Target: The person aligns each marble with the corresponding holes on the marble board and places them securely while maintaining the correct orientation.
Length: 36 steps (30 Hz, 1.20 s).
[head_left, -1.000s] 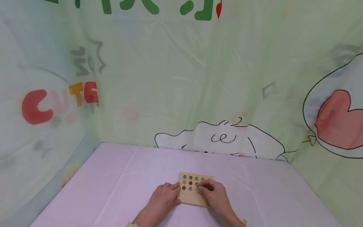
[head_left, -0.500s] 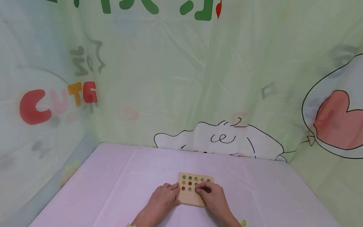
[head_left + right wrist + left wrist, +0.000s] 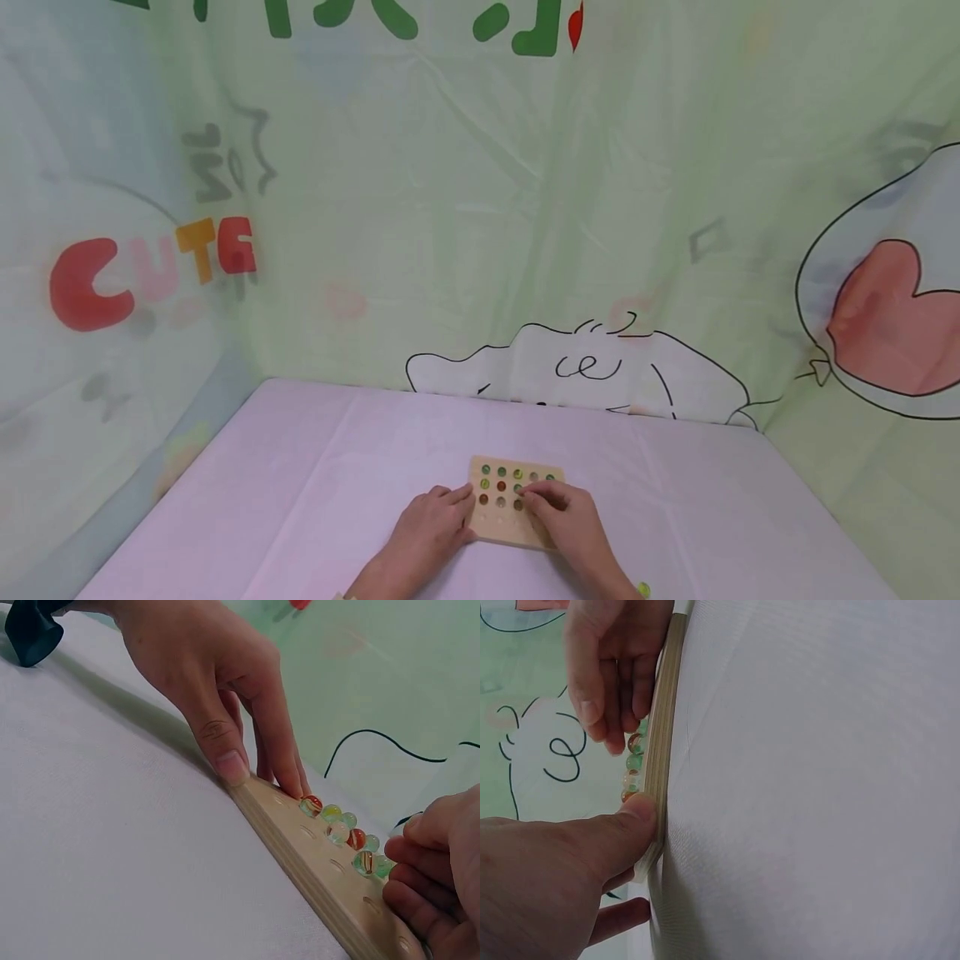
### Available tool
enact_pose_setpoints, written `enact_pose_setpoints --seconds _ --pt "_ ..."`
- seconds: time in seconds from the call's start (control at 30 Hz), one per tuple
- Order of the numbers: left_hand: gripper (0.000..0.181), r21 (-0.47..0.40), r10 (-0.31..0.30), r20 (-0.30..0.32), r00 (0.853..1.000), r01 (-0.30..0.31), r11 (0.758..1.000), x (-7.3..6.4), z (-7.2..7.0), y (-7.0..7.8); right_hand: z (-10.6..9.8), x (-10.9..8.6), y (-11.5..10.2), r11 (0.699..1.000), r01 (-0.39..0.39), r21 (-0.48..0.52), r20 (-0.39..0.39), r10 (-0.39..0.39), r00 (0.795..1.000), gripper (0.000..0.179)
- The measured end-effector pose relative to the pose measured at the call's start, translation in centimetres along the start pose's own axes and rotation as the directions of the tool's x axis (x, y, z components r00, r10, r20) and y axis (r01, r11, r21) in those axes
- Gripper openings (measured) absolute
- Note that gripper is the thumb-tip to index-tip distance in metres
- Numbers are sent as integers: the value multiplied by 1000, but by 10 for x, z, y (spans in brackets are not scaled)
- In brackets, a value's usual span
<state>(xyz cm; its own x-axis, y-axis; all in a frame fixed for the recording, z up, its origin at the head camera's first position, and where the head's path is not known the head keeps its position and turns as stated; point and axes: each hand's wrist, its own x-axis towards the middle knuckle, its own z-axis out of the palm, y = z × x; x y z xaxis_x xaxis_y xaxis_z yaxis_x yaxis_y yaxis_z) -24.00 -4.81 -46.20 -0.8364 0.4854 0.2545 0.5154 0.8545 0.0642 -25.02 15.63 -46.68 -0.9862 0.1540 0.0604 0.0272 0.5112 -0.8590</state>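
Observation:
A pale wooden board (image 3: 501, 532) with rows of round hollows lies flat between my hands. Several glass marbles fill its far rows, among them a red one (image 3: 501, 486) and a brownish one (image 3: 517, 505). My left hand (image 3: 429, 533) steadies the board's left side, the thumb pressing near its front corner and the other fingers extended along the left edge. Over the right half of the board is my right hand (image 3: 572, 518), its fingertips right beside the brownish marble, fingers loosely bent with nothing visible between them. It hides some hollows on that side.
A yellow-green marble (image 3: 643, 590) lies on the table beside my right forearm. The pale lilac tablecloth (image 3: 300, 483) spreads around the board. Printed curtains (image 3: 450, 208) hang behind and at both sides.
The brownish marble was at my right fingertips and now shows in a hollow of the third row. Those fingertips have lifted slightly away from it. My left hand has stayed in place.

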Motion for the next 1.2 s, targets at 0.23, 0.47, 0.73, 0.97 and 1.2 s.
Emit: enact_pose_setpoints --seconds 0.23,0.47,0.73,0.97,1.2 --pt "49 -5 8 0 1000 -8 1000 -1 -1 1 -7 -1 -1 997 -14 81 -5 15 1000 10" --pt "49 -15 16 -1 1000 -16 1000 -1 -2 1 -17 -3 -4 993 -33 116 -18 36 999 11" --pt "49 -11 12 6 1000 -12 1000 0 1 0 -37 -8 -3 975 -48 215 -5 50 999 17" --pt "49 -14 10 15 1000 -10 1000 -1 0 0 -53 -12 2 973 -95 211 -12 100 995 19" --pt "49 -17 15 6 1000 -15 1000 -1 -1 0 -70 -16 9 978 -86 188 -23 92 995 19"
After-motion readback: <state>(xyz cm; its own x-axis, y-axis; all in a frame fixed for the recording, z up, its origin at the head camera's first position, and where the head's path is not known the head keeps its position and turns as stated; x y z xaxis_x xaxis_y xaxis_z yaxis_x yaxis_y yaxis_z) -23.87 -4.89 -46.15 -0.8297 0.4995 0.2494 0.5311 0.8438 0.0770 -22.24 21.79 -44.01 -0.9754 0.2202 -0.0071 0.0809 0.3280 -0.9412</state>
